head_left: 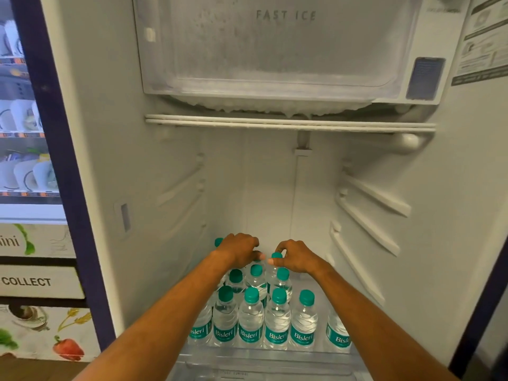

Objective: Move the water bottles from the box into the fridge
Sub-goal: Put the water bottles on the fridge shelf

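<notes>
Over the fridge (pixel 453 188) shelf (pixel 275 356), my right hand (pixel 295 255) pinches a bottle (pixel 276 255) by its cap. I cannot tell my left hand's (pixel 239 250) grasp. Other bottles (pixel 251 320) stand beneath both wrists.

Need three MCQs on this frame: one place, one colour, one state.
1. Where do the bottles stand? A bottom shelf B freezer box C floor
2. Colour of the caps? A red B teal C white
3. What is the right hand doing? A lying flat B gripping a rear bottle's cap C hanging outside
1A: rows stand on the clear shelf. 2B: every visible cap is teal. 3B: thumb and fingers curl round that cap.
</notes>
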The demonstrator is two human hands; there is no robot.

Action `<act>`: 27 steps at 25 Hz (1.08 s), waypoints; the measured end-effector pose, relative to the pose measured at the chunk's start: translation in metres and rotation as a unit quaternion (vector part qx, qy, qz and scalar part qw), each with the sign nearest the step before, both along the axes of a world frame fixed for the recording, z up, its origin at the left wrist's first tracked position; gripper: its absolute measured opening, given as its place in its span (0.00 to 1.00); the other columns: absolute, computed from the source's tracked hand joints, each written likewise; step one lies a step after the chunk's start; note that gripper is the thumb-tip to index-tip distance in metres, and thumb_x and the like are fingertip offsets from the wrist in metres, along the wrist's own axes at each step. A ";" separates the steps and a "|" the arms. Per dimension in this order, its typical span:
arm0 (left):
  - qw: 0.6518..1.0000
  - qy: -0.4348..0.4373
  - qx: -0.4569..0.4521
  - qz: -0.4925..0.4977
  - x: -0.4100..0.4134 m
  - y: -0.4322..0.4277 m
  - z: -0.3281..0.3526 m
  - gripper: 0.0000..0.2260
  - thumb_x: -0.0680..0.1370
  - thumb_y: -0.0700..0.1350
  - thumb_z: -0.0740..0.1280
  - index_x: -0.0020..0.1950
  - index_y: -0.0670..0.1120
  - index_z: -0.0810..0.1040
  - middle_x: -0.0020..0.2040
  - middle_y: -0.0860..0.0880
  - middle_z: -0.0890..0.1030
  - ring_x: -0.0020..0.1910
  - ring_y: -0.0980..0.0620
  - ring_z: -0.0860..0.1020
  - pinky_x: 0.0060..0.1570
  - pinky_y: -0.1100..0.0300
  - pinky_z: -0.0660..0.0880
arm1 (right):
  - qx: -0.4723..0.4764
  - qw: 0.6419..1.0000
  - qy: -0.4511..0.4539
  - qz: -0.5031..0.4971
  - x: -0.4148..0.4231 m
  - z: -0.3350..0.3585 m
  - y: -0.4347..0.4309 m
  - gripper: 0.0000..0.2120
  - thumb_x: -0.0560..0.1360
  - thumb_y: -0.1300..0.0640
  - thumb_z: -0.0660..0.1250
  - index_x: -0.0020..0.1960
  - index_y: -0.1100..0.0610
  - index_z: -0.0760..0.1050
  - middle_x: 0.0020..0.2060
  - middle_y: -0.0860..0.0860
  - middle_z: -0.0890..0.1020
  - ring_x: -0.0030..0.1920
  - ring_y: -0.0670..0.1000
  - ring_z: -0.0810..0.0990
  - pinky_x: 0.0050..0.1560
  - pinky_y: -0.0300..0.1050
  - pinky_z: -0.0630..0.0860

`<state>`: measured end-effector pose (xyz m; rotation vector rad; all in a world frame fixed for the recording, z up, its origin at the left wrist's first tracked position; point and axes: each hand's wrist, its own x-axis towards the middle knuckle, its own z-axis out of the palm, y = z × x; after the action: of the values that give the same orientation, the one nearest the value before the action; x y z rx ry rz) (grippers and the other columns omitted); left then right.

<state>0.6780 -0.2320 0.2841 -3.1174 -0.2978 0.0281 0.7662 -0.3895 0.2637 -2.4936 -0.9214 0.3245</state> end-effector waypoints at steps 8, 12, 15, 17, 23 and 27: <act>0.995 -0.088 0.026 0.031 -0.062 -0.021 0.009 0.35 0.77 0.70 0.46 0.77 0.50 0.60 0.77 0.47 0.61 0.73 0.45 0.65 0.71 0.45 0.62 | 0.003 0.980 -0.200 0.018 -0.058 0.023 -0.026 0.32 0.77 0.37 0.59 0.73 0.55 0.63 0.71 0.54 0.69 0.69 0.55 0.69 0.67 0.48 0.66; 0.990 -0.133 0.028 0.023 -0.113 -0.039 0.005 0.37 0.76 0.71 0.43 0.78 0.51 0.58 0.79 0.49 0.58 0.75 0.47 0.61 0.72 0.47 0.60 | 0.028 0.969 -0.243 0.034 -0.102 0.027 -0.041 0.29 0.80 0.40 0.54 0.75 0.56 0.61 0.73 0.54 0.66 0.72 0.54 0.64 0.72 0.47 0.61; 0.985 -0.169 0.032 0.011 -0.159 -0.053 0.006 0.35 0.78 0.70 0.45 0.78 0.50 0.58 0.79 0.48 0.58 0.76 0.48 0.60 0.72 0.48 0.61 | 0.058 0.970 -0.233 0.044 -0.140 0.021 -0.049 0.29 0.80 0.40 0.54 0.75 0.56 0.60 0.73 0.54 0.66 0.72 0.54 0.66 0.71 0.47 0.62; 0.983 -0.181 0.042 0.007 -0.194 -0.060 0.005 0.35 0.78 0.69 0.46 0.78 0.49 0.58 0.79 0.48 0.58 0.75 0.47 0.61 0.71 0.49 0.62 | 0.074 0.971 -0.220 0.054 -0.166 0.012 -0.052 0.30 0.79 0.39 0.55 0.75 0.55 0.61 0.72 0.54 0.69 0.70 0.54 0.68 0.69 0.48 0.65; 0.962 -0.259 0.086 -0.021 -0.314 -0.052 -0.017 0.32 0.79 0.67 0.52 0.73 0.46 0.68 0.70 0.45 0.72 0.66 0.46 0.73 0.62 0.50 0.72 | 0.105 0.977 -0.143 0.122 -0.241 -0.028 -0.030 0.19 0.75 0.40 0.64 0.48 0.56 0.79 0.45 0.54 0.84 0.48 0.55 0.81 0.47 0.50 0.77; 0.953 -0.285 0.106 -0.005 -0.411 -0.021 -0.045 0.25 0.79 0.61 0.59 0.63 0.42 0.76 0.52 0.44 0.78 0.48 0.44 0.77 0.46 0.51 0.74 | 0.031 0.957 -0.088 0.274 -0.322 -0.074 0.021 0.15 0.73 0.47 0.70 0.33 0.54 0.75 0.28 0.51 0.79 0.34 0.51 0.79 0.37 0.51 0.74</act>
<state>0.2672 -0.2535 0.2386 -2.8391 -0.2641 -0.8512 0.4443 -0.3684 0.1893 -2.1938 -1.6688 0.2396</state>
